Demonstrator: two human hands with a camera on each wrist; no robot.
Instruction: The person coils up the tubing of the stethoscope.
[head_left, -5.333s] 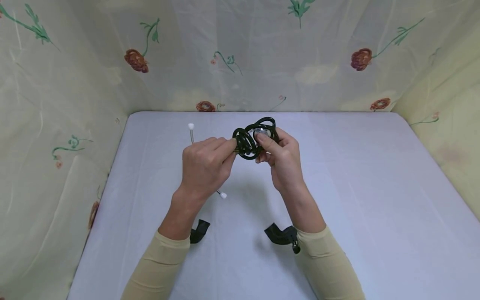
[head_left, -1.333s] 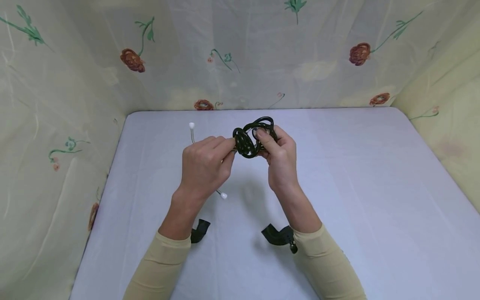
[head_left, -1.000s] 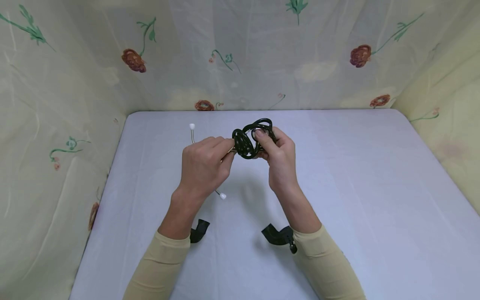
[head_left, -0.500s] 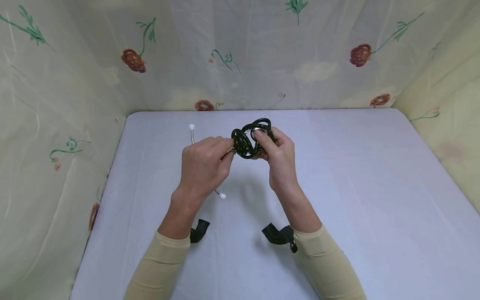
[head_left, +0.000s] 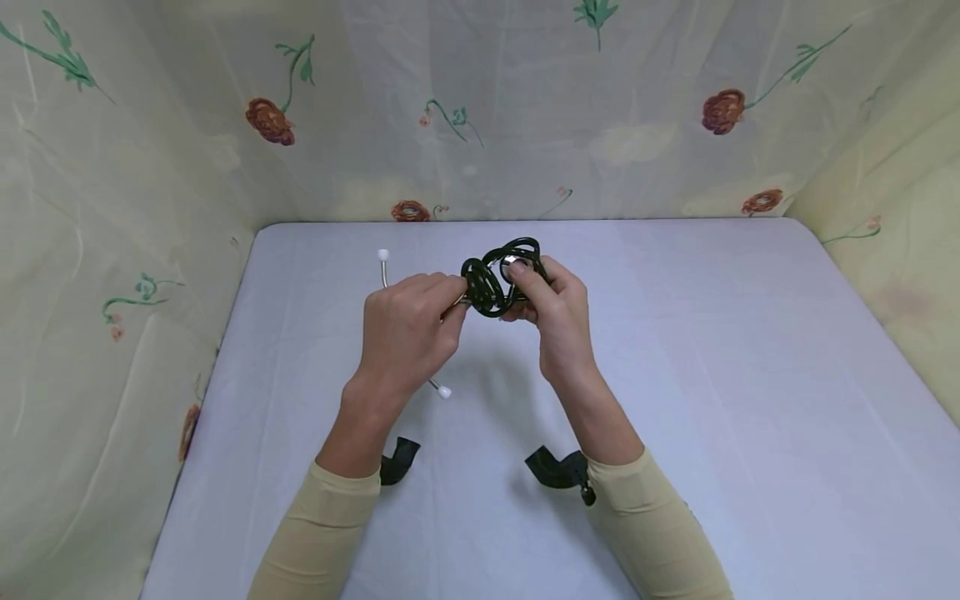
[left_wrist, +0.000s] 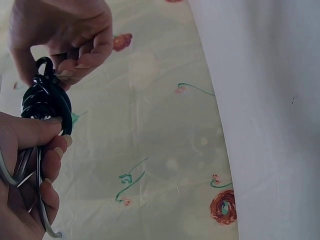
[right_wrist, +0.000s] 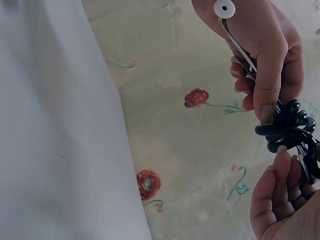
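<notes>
A stethoscope (head_left: 483,287) with black tubing wound into a tight coil is held up between both hands above the table. My left hand (head_left: 411,329) grips its metal ear tubes just beside the coil. White ear tips (head_left: 445,392) poke out above and below that hand. On the other side, my right hand (head_left: 561,312) pinches the coil's right end, its thumb on the round silver chest piece (head_left: 512,265). In the left wrist view, the ear tubes (left_wrist: 41,195) run across the left palm. The right wrist view shows one ear tip (right_wrist: 224,8) beside the left hand.
A white cloth covers the table (head_left: 720,375). Pale curtains (head_left: 525,108) with printed flowers hang behind it and along both sides. Black straps (head_left: 555,468) stick out from both wrists by the beige sleeves.
Both hands keep their hold on the stethoscope. The right hand has drifted slightly left with the coil since the earliest frame, and its thumb has shifted a little on the chest piece.
</notes>
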